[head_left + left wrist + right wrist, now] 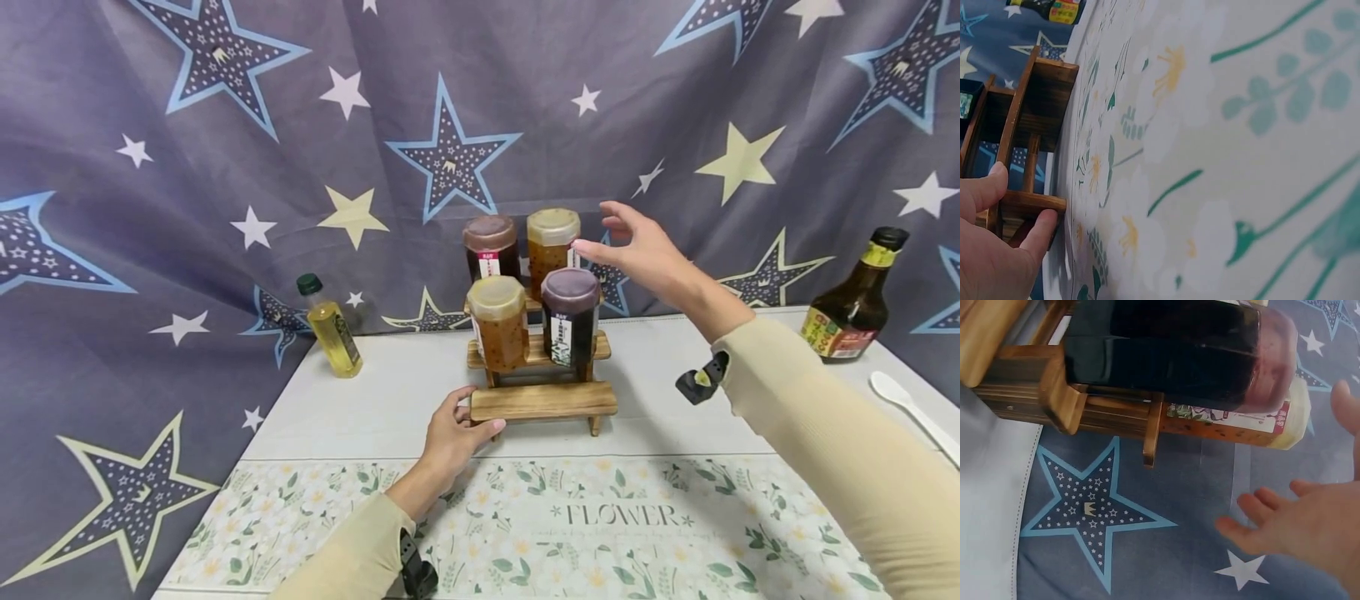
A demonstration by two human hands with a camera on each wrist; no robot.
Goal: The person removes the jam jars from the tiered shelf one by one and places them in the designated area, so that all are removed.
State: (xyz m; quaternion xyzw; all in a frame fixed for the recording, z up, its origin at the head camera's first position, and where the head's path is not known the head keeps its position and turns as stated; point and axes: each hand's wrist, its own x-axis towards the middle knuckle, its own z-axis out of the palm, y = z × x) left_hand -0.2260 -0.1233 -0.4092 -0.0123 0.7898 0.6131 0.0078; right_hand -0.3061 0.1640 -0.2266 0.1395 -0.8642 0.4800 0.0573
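Note:
A stepped wooden rack (540, 402) carries jars on its upper two tiers. My left hand (452, 437) grips the left end of its bottom tier; in the left wrist view the thumb and a finger of that hand (997, 244) lie along the wood. On the middle tier stand an amber jar (501, 329) and a dark jar with a purple lid (572, 321). Behind them are a dark red jar (489, 237) and a cream-lidded amber jar (551, 237). My right hand (633, 246) is beside that cream-lidded jar, thumb and fingers spread, holding nothing.
An oil bottle with a green cap (333, 333) stands at the left. On the right are a dark sauce bottle (851, 300) and a white spoon (907, 404). A star-patterned curtain (525, 50) hangs behind the table, whose front has a floral cloth (540, 533).

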